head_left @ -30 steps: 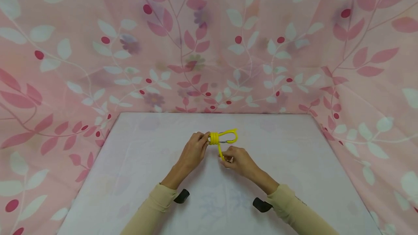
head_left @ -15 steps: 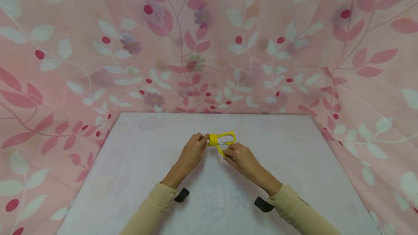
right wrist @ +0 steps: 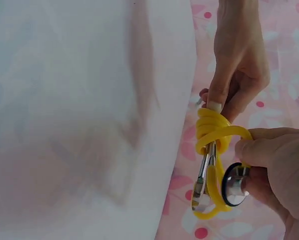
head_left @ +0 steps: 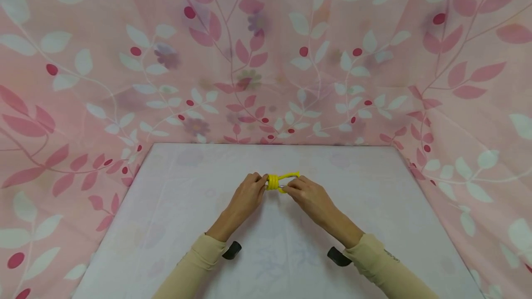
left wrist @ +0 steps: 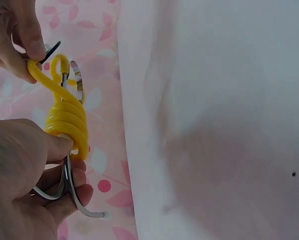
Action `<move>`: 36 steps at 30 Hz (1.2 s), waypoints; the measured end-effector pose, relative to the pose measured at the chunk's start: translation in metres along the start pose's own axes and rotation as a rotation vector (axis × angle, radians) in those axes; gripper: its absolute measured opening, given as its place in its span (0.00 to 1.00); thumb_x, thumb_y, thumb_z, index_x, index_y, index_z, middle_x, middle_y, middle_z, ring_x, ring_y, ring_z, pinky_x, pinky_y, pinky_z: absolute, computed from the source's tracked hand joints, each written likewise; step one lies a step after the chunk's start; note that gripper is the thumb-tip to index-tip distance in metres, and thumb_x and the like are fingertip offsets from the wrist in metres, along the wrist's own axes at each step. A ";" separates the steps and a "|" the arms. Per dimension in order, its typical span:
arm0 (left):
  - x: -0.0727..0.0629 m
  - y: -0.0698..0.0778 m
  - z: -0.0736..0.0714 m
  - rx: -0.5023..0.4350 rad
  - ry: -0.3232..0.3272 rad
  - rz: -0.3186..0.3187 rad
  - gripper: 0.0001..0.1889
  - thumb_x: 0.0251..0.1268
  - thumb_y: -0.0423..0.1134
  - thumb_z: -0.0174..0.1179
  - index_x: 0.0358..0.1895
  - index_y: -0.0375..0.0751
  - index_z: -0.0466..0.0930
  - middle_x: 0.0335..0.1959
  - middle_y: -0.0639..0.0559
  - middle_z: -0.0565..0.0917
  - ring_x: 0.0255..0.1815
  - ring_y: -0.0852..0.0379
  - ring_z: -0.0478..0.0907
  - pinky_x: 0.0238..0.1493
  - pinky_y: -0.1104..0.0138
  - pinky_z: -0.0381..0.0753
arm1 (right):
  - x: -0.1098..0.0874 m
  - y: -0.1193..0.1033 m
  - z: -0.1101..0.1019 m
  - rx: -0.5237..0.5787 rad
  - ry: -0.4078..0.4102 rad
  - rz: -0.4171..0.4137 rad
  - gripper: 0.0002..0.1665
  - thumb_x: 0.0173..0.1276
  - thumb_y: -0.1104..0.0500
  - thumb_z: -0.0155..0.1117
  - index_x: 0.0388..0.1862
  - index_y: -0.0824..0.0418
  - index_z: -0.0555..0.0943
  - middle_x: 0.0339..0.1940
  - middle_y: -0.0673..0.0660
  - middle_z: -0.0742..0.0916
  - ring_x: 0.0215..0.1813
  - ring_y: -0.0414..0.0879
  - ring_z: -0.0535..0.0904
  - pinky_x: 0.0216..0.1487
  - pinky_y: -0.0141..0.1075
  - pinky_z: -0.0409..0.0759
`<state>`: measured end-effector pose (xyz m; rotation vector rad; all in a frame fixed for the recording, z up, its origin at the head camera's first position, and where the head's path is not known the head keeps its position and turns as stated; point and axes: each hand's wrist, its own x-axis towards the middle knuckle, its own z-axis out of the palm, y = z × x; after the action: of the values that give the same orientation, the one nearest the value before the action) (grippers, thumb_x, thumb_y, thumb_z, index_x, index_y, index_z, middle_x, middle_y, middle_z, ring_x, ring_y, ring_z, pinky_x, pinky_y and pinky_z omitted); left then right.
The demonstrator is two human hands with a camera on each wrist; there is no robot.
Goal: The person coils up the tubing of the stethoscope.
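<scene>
A stethoscope with yellow tubing (head_left: 272, 182) is held above the table, its tube wound in several turns around its own metal ear tubes (left wrist: 72, 187). My left hand (head_left: 248, 193) grips the bundle at its left end, thumb on the coil and fingers behind the metal, as the left wrist view shows. With thumb and fingers my right hand (head_left: 309, 196) pinches the free end of the tube, near the round chest piece (right wrist: 234, 185) with its dark rim. A loop of yellow tube (right wrist: 217, 197) extends past the coil. In the head view the right hand covers the chest piece.
Under the hands is a table with a white cover (head_left: 199, 165). Pink leaf-patterned cloth (head_left: 266, 59) hangs behind it and at both sides. A black wrist device sits below each cuff, one left (head_left: 232, 250) and one right (head_left: 339, 256).
My right hand has moved up and slightly right, bringing the tube's free end up beside the bundle. My left hand keeps its grip, and the bundle has dipped slightly.
</scene>
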<state>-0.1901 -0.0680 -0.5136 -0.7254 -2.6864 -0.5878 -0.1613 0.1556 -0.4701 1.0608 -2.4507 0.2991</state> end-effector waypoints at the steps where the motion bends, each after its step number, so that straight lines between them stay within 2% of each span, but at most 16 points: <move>1: 0.000 0.000 0.000 0.008 0.001 0.013 0.19 0.66 0.35 0.63 0.60 0.37 0.80 0.39 0.49 0.81 0.37 0.57 0.72 0.37 0.71 0.80 | 0.000 0.000 0.000 -0.007 -0.002 -0.014 0.19 0.53 0.63 0.77 0.45 0.54 0.87 0.41 0.49 0.87 0.45 0.43 0.81 0.48 0.33 0.84; 6: 0.000 0.001 -0.002 0.040 0.015 0.076 0.19 0.66 0.35 0.63 0.60 0.38 0.80 0.39 0.49 0.81 0.37 0.57 0.73 0.38 0.71 0.80 | 0.000 0.000 -0.001 0.002 -0.007 -0.051 0.20 0.54 0.63 0.77 0.48 0.54 0.86 0.44 0.49 0.87 0.48 0.44 0.82 0.51 0.35 0.84; 16: -0.001 0.000 -0.007 0.051 -0.003 0.104 0.20 0.68 0.37 0.61 0.62 0.38 0.78 0.41 0.50 0.81 0.38 0.58 0.72 0.38 0.73 0.79 | -0.006 0.005 0.006 0.089 0.052 -0.046 0.22 0.53 0.64 0.77 0.48 0.55 0.86 0.46 0.52 0.87 0.48 0.45 0.85 0.48 0.35 0.85; 21: -0.001 0.001 -0.008 0.022 -0.003 0.119 0.20 0.67 0.37 0.62 0.62 0.38 0.79 0.41 0.50 0.81 0.38 0.58 0.72 0.40 0.73 0.80 | -0.007 0.012 0.008 0.115 0.069 -0.064 0.22 0.54 0.65 0.75 0.50 0.56 0.85 0.47 0.54 0.86 0.47 0.44 0.85 0.47 0.33 0.85; 25: -0.001 0.001 -0.010 -0.019 -0.004 0.122 0.21 0.67 0.37 0.62 0.62 0.37 0.78 0.41 0.50 0.81 0.38 0.58 0.72 0.40 0.73 0.80 | -0.008 0.016 0.007 0.065 0.066 -0.107 0.23 0.53 0.65 0.76 0.50 0.57 0.85 0.46 0.53 0.85 0.49 0.44 0.84 0.48 0.34 0.85; 28: 0.000 0.002 -0.011 -0.023 -0.008 0.118 0.21 0.67 0.37 0.62 0.63 0.37 0.78 0.41 0.50 0.81 0.38 0.59 0.71 0.40 0.73 0.80 | -0.008 0.018 0.007 0.006 0.064 -0.134 0.21 0.53 0.64 0.76 0.48 0.56 0.86 0.44 0.51 0.85 0.52 0.46 0.82 0.53 0.37 0.83; 31: 0.000 0.003 -0.011 -0.016 -0.012 0.120 0.22 0.67 0.37 0.63 0.63 0.37 0.77 0.42 0.50 0.81 0.39 0.59 0.71 0.41 0.73 0.80 | -0.008 0.020 0.007 -0.028 0.076 -0.128 0.19 0.52 0.61 0.77 0.46 0.54 0.87 0.41 0.49 0.86 0.52 0.49 0.80 0.56 0.42 0.79; 33: 0.000 0.003 -0.011 -0.011 -0.014 0.122 0.22 0.67 0.37 0.63 0.63 0.37 0.77 0.42 0.50 0.81 0.39 0.60 0.71 0.41 0.74 0.80 | -0.009 0.021 0.008 -0.048 0.087 -0.121 0.20 0.51 0.60 0.79 0.45 0.52 0.88 0.40 0.49 0.86 0.51 0.51 0.79 0.55 0.45 0.77; 36: -0.001 0.003 -0.009 -0.024 -0.002 0.132 0.21 0.67 0.36 0.63 0.62 0.36 0.78 0.42 0.50 0.81 0.39 0.59 0.71 0.40 0.73 0.80 | -0.010 0.023 0.007 -0.044 0.075 -0.111 0.20 0.51 0.59 0.79 0.45 0.50 0.87 0.40 0.49 0.86 0.52 0.51 0.79 0.55 0.45 0.77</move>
<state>-0.1863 -0.0704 -0.5047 -0.9017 -2.6130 -0.5863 -0.1743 0.1747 -0.4815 1.1402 -2.3119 0.2435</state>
